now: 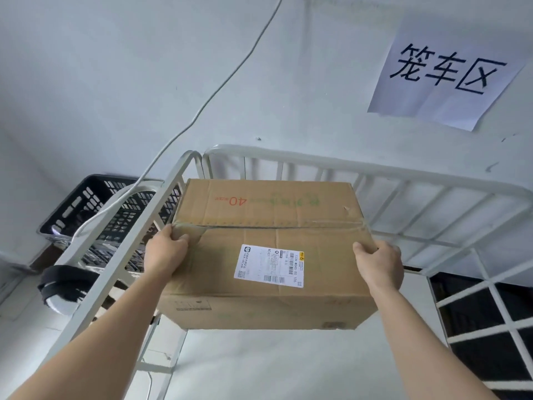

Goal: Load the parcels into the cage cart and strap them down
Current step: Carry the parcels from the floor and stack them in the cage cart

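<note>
A large brown cardboard parcel (268,264) with a white shipping label on top hangs in the air between the white rails of the cage cart (375,171). My left hand (165,252) grips its left top edge, thumb on the taped seam. My right hand (380,264) grips the right top edge. The cart's left rail (138,226) runs beside my left forearm, and its back rail stands behind the parcel. A black strap (65,284) is wound round the left rail near its front.
A black plastic crate (95,206) sits left of the cart, against the wall. A grey cable (219,85) hangs down the wall toward it. A paper sign (444,70) is stuck on the wall upper right. The cart's white mesh side (490,310) is at the right.
</note>
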`<state>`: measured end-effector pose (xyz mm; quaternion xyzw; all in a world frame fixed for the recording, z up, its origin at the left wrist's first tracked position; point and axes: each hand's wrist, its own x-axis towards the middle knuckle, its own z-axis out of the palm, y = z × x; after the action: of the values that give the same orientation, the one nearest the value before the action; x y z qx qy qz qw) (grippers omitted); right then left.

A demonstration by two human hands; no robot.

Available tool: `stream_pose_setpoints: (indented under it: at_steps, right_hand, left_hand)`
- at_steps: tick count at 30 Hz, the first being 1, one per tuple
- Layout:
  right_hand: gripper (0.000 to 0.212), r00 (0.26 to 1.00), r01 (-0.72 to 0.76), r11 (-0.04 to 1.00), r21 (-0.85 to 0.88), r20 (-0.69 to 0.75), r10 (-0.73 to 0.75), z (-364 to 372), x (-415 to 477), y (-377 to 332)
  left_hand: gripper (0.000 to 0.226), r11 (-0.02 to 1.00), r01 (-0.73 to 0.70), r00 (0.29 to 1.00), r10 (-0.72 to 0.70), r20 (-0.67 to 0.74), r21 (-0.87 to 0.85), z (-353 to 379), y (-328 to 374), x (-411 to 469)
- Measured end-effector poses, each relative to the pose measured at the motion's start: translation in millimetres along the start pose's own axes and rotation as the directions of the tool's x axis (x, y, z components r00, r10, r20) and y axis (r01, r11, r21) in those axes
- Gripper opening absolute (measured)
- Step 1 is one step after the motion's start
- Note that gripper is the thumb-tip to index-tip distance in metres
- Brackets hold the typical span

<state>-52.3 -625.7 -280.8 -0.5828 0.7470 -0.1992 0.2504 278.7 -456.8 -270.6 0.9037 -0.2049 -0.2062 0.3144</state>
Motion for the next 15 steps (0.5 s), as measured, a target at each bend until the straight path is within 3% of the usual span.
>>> stream_pose_setpoints:
  at_steps: [6,15]
  right_hand:
    - [0.049,0.997,-0.058,0.998,-0.036,0.058,0.06,61.8,32.4,8.5]
    - [0.056,0.98,-0.131,0.989,-0.072,0.145,0.14,182.9,68.6,47.9]
  left_hand:
    - [0.05,0.993,0.019,0.991,-0.034,0.131,0.114,40.9,-5.6,63.3]
    - [0.084,0.984,0.067,0.97,-0.104,0.22,0.167,123.7,-57.6,158.7]
